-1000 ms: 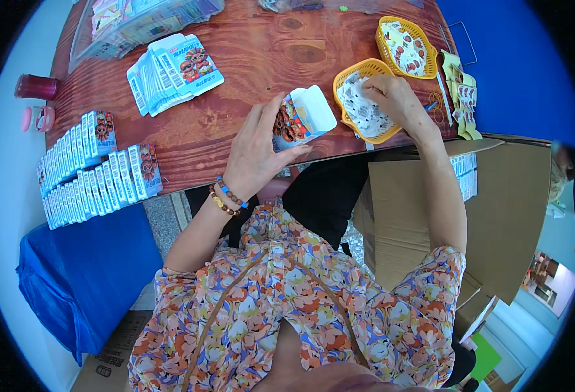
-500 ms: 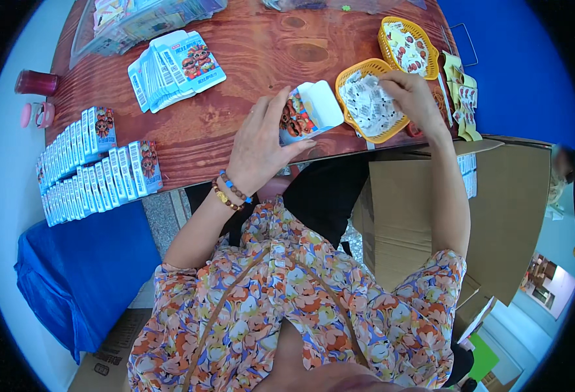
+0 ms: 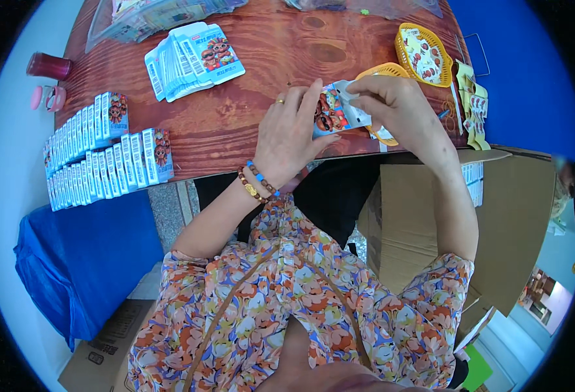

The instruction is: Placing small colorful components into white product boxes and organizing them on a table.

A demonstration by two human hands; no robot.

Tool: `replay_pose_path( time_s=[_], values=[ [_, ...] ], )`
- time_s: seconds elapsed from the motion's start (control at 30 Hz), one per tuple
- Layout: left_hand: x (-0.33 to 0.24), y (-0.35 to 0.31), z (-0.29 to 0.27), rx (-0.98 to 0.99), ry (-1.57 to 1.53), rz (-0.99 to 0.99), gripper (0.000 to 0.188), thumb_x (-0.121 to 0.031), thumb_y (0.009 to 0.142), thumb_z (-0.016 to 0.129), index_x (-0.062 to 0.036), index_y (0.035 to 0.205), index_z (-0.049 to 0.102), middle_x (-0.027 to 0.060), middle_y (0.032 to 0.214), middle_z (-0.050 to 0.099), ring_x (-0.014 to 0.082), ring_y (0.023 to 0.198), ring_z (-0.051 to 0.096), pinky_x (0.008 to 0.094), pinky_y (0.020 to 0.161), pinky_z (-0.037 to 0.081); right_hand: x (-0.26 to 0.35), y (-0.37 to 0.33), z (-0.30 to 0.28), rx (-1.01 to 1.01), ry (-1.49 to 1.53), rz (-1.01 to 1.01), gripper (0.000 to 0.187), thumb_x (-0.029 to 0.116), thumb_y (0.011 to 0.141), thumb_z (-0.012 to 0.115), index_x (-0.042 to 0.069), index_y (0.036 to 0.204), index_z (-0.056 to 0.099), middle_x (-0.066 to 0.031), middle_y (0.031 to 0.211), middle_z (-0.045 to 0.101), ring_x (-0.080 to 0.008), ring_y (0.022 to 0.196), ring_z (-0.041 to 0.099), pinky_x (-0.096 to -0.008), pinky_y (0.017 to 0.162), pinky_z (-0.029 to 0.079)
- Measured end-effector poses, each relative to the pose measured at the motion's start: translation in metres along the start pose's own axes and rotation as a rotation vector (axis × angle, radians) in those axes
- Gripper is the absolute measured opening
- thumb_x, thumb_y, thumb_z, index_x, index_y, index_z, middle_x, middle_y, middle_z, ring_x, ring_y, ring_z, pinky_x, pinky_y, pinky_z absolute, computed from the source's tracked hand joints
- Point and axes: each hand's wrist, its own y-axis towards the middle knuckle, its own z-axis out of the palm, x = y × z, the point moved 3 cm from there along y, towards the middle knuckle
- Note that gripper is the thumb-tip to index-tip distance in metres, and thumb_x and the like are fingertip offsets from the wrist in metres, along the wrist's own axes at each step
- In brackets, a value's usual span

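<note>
In my left hand (image 3: 287, 129) is a small blue carton (image 3: 330, 112) with cartoon figures on its front, tilted so its open end points right. The fingers lie along its far side and the thumb along its near edge. My right hand (image 3: 392, 108) is at that open end, finger and thumb pinched on a small white sachet (image 3: 345, 93) with dark marks. Part of the sachet is hidden by the fingers and the carton's flap. Behind the right hand stands a yellow basket (image 3: 392, 68), mostly covered by it; a few white sachets show at its near side.
Another yellow basket (image 3: 401, 57) of printed packets stands farther right, near yellow printed strips (image 3: 475, 114). Flat blue cartons (image 3: 196, 62) lie fanned at the back left. Two rows of filled-out cartons (image 3: 104, 166) line the left edge. A large cardboard box (image 3: 408, 209) stands below right.
My right hand has come from the near yellow basket to the carton's open end with a white sachet. The left hand has shifted slightly right with the carton. The whole view has shifted a little.
</note>
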Motion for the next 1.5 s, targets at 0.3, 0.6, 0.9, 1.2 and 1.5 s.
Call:
replay_pose_path(
  time_s=[0.3, 0.6, 0.9, 1.2, 1.5],
  values=[
    [0.005, 0.005, 0.004, 0.065, -0.216, -0.189, 0.086, -0.028, 0.070, 0.087, -0.0027, 0.140, 0.043, 0.0168, 0.117, 0.055, 0.0370, 0.112, 0.057, 0.0451, 0.090, 0.051, -0.007, -0.006, 0.003, -0.231, 0.026, -0.219, 0.022, 0.006, 0.096, 0.063, 0.001, 0.117, 0.069, -0.0050, 0.091, 0.072, -0.0075, 0.069, 0.065, -0.0220, 0.058, 0.048],
    [0.023, -0.011, -0.008, -0.007, -0.240, -0.192, 0.085, -0.029, 0.071, 0.087, 0.0004, 0.138, 0.044, 0.0194, 0.117, 0.057, 0.0361, 0.108, 0.059, 0.0427, 0.092, 0.050, -0.191, 0.045, -0.112, -0.664, -0.107, 0.266, 0.024, 0.019, 0.092, 0.065, 0.001, 0.107, 0.072, -0.0066, 0.088, 0.073, -0.0116, 0.071, 0.068, -0.0248, 0.060, 0.049],
    [0.031, -0.024, -0.019, -0.018, -0.215, -0.258, 0.085, -0.028, 0.072, 0.087, 0.0000, 0.140, 0.044, 0.0175, 0.119, 0.057, 0.0337, 0.111, 0.060, 0.0420, 0.093, 0.050, -0.215, 0.078, -0.094, -0.323, -0.055, 0.434, 0.021, 0.022, 0.084, 0.074, 0.004, 0.092, 0.069, -0.0027, 0.070, 0.065, -0.0111, 0.064, 0.062, -0.0275, 0.051, 0.048],
    [0.023, -0.014, -0.015, 0.005, -0.250, -0.207, 0.087, -0.027, 0.072, 0.086, -0.0015, 0.142, 0.042, 0.0180, 0.120, 0.056, 0.0337, 0.110, 0.060, 0.0419, 0.093, 0.051, -0.218, 0.067, -0.096, -0.306, 0.019, 0.381, 0.020, 0.018, 0.080, 0.080, 0.006, 0.087, 0.066, 0.0003, 0.067, 0.062, -0.0058, 0.057, 0.055, -0.0225, 0.046, 0.039],
    [0.025, -0.016, -0.017, -0.021, -0.242, -0.176, 0.086, -0.028, 0.073, 0.086, -0.0019, 0.142, 0.042, 0.0179, 0.117, 0.056, 0.0335, 0.109, 0.060, 0.0430, 0.091, 0.051, -0.216, 0.050, -0.116, -0.556, 0.119, 0.359, 0.009, 0.014, 0.088, 0.071, 0.006, 0.091, 0.069, -0.0010, 0.076, 0.067, -0.0068, 0.059, 0.061, -0.0214, 0.046, 0.038]
  ],
)
